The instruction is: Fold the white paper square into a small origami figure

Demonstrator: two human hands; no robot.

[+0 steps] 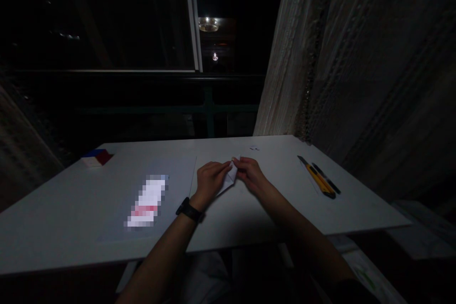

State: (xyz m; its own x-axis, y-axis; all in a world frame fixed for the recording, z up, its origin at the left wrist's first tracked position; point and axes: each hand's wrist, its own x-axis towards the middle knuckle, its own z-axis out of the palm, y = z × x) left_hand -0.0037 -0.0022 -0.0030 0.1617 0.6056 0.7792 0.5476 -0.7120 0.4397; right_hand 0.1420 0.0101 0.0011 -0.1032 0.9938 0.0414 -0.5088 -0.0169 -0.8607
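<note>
A small folded piece of white paper (230,176) is held between my two hands above the middle of the white table. My left hand (211,179), with a black watch on its wrist, pinches the paper's left side near its upper tip. On the other side, the thumb and fingers of my right hand (250,173) grip the upper right edge. Both sets of fingertips almost meet at the top of the paper. Parts of the paper behind the fingers are hidden.
Left on the white table (285,185) lies a bright blurred-out rectangle (147,202) on a pale sheet. A blue, red and white block (96,157) stands farther left. On the right lie a yellow utility knife (322,183) and a black pen-like item (326,178). Small scraps (254,148) lie behind.
</note>
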